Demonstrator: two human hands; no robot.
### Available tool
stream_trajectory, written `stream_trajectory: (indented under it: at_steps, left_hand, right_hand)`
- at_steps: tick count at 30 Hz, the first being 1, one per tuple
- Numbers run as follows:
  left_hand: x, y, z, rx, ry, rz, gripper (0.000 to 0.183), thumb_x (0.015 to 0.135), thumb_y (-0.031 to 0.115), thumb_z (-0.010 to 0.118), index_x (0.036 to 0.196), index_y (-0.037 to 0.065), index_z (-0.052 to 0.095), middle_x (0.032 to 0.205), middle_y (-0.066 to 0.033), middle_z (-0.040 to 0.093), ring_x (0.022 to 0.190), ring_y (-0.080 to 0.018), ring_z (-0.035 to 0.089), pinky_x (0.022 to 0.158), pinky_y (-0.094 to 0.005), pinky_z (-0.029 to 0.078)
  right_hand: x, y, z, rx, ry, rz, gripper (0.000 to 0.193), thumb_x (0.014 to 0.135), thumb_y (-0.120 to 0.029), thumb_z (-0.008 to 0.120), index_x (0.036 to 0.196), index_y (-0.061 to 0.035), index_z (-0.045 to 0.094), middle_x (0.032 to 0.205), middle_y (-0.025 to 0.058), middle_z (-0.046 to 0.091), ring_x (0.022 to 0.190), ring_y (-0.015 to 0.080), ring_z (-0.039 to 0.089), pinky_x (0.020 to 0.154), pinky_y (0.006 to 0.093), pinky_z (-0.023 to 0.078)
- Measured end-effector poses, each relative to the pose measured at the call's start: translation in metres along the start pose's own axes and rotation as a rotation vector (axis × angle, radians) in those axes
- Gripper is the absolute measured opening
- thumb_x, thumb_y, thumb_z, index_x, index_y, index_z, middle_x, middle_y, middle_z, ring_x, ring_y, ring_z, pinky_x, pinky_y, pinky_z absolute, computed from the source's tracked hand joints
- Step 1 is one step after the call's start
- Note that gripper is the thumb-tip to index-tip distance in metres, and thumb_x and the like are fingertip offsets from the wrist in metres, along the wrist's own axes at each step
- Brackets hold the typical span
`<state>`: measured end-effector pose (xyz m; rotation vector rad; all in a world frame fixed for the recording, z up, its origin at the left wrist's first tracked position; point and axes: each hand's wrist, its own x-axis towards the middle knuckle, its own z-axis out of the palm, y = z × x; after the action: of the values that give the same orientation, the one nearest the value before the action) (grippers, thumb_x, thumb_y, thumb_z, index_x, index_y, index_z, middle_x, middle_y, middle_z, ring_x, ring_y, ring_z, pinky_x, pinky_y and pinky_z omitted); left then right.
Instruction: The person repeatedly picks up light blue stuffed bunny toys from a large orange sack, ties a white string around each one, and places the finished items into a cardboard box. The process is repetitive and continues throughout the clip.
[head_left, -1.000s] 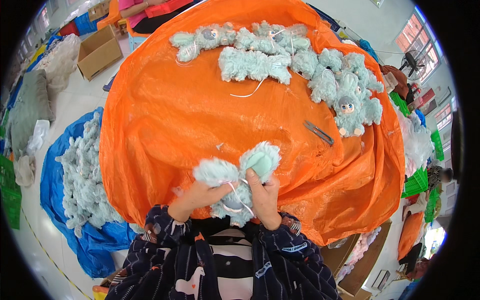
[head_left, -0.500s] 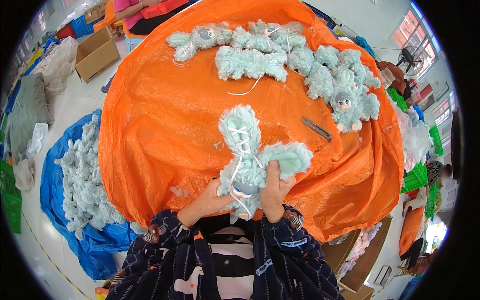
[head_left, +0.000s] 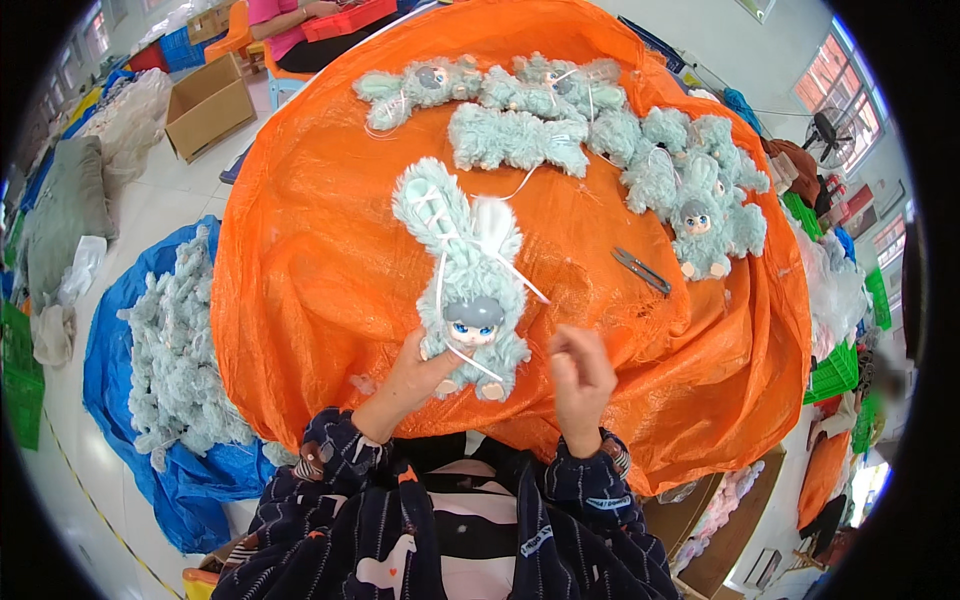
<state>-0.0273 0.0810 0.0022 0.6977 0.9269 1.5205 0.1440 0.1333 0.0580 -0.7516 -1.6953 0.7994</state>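
A pale blue-green plush rabbit doll (head_left: pixel 475 300) with a grey fringe and blue eyes faces me upright, its long ears pointing away. My left hand (head_left: pixel 420 372) grips the doll's lower body from its left side. White ribbon criss-crosses up the left ear (head_left: pixel 432 212), and one loose length hangs down across the face to the feet. Another white ribbon end (head_left: pixel 530 285) sticks out to the right from the other ear. Right of the doll, apart from it, my right hand (head_left: pixel 582 385) is raised with curled fingers, slightly blurred; anything between them is hidden.
Small thread snips (head_left: pixel 641 271) lie on the orange sheet (head_left: pixel 330 250) to the right. Several similar plush dolls (head_left: pixel 520 138) lie along the far side and far right. A blue sheet (head_left: pixel 110 400) at the left bears a plush heap (head_left: pixel 180 370). Another person (head_left: pixel 290 30) sits far left.
My right hand has let go of the ear and drawn right. The doll has moved away from me and tipped up, so its face and feet now show. My left hand still holds it.
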Motion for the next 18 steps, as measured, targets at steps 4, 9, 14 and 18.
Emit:
stream_trajectory:
  at_steps: [4, 9, 14, 18]
  left_hand:
    - [0.001, -0.001, 0.000, 0.033, -0.049, -0.004, 0.033, 0.080, 0.009, 0.060, 0.109, -0.001, 0.049, 0.101, -0.0068, 0.057, 0.089, -0.0127, 0.055, 0.075, -0.0254, 0.046]
    - [-0.005, 0.003, 0.011, 0.206, -0.040, 0.123, 0.032, 0.079, 0.008, 0.059, 0.108, -0.001, 0.049, 0.100, -0.0069, 0.057, 0.089, -0.0131, 0.055, 0.076, -0.0265, 0.044]
    - [-0.003, -0.010, 0.008, 0.310, -0.071, 0.204, 0.031, 0.080, 0.009, 0.059, 0.108, -0.002, 0.049, 0.100, -0.0070, 0.057, 0.089, -0.0124, 0.054, 0.076, -0.0259, 0.044]
    - [-0.003, -0.008, 0.007, 0.281, -0.079, 0.174, 0.031, 0.080, 0.008, 0.059, 0.108, -0.002, 0.049, 0.100, -0.0062, 0.057, 0.089, -0.0118, 0.054, 0.076, -0.0257, 0.044]
  right_hand:
    - [-0.006, 0.012, 0.012, -0.200, -0.206, -0.113, 0.021, 0.073, 0.001, 0.061, 0.093, 0.0035, 0.056, 0.071, 0.0131, 0.055, 0.062, 0.0182, 0.055, 0.055, 0.0274, 0.044]
    - [-0.010, 0.006, 0.016, -0.015, -0.149, 0.218, 0.017, 0.083, -0.012, 0.055, 0.089, 0.0037, 0.057, 0.063, 0.0085, 0.054, 0.054, 0.0149, 0.051, 0.048, 0.0252, 0.040]
    - [-0.013, 0.019, 0.016, 0.654, -0.013, 0.733, 0.023, 0.088, -0.020, 0.049, 0.091, 0.0014, 0.057, 0.063, 0.0012, 0.053, 0.051, 0.0073, 0.045, 0.046, 0.0209, 0.037]
    - [-0.012, 0.022, 0.011, 1.039, 0.030, 0.952, 0.023, 0.088, -0.021, 0.049, 0.092, 0.0007, 0.056, 0.062, 0.0020, 0.053, 0.052, 0.0054, 0.043, 0.046, 0.0209, 0.037]
